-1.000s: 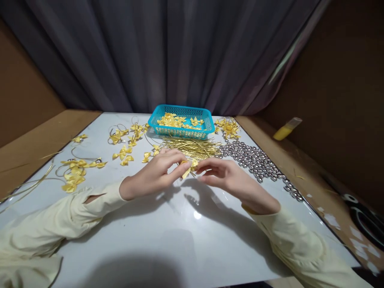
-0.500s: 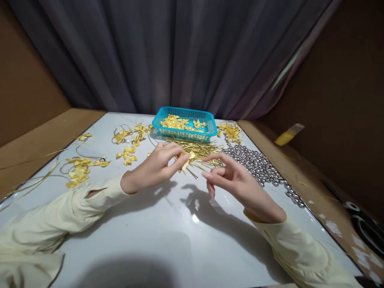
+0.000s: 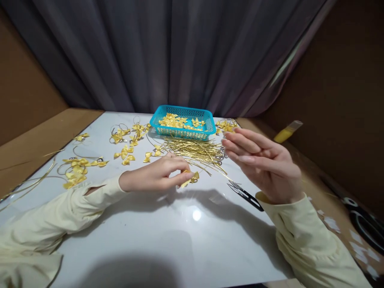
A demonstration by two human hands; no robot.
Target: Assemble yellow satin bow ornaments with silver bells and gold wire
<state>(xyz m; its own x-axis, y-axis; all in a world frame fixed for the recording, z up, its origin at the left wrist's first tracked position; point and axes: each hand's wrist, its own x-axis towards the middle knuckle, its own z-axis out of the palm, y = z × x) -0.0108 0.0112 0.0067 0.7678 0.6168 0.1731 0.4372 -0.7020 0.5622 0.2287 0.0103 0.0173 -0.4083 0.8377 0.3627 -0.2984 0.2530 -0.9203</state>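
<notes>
My left hand pinches a yellow ribbon bow between thumb and fingers, low over the white tabletop. A small shiny spot shows at the bow's middle, too small to make out. On the other side, my right hand is raised with its fingers stretched out and holds nothing. It covers most of the silver beads. Below it lies a pair of black-handled thread snips, blades toward the left. Gold twist ties are heaped beyond my left hand.
A blue basket of yellow bows stands at the back. Finished-looking bows with cords lie to the left, more bows at the back right. A yellow-filled tube, scissors and paper scraps are off to the right.
My right hand has moved up and right, its curled fingers straightening. The thread snips now show below it. My left hand has come slightly nearer with the bow still pinched.
</notes>
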